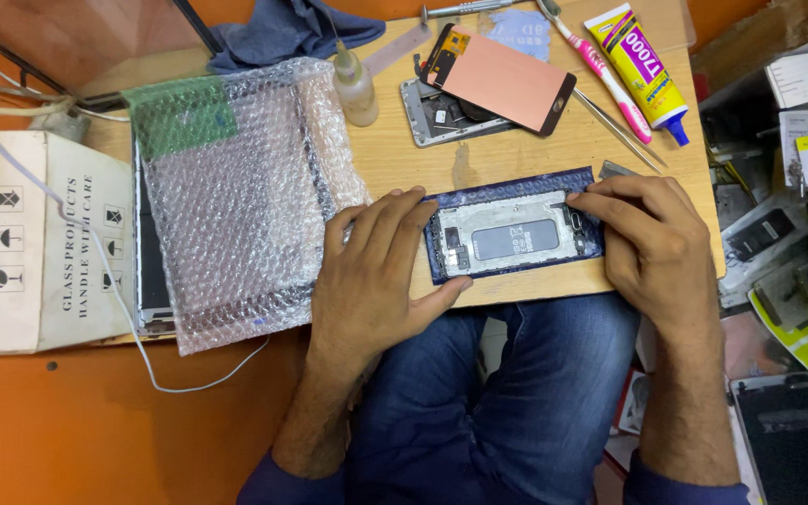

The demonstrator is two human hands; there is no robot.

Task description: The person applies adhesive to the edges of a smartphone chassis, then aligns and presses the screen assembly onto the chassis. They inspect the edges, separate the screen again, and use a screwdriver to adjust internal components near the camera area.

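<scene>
Head view. Knees in blue jeans (516, 393) fill the foreground below the bench (395, 154). Left hand (376, 271) lies flat, fingers spread, pinning the left end of the opened phone frame (514, 236) at the bench's near edge. Right hand (642, 234) presses its fingertips (580, 199) onto the frame's upper right corner; neither hand closes its grip around anything. Pressing well probably calls for even, light force along the edge. Beyond lie a screen panel (507, 79), glue tube (645, 70), dropper bottle (355, 84) and bubble wrap (236, 196).
</scene>
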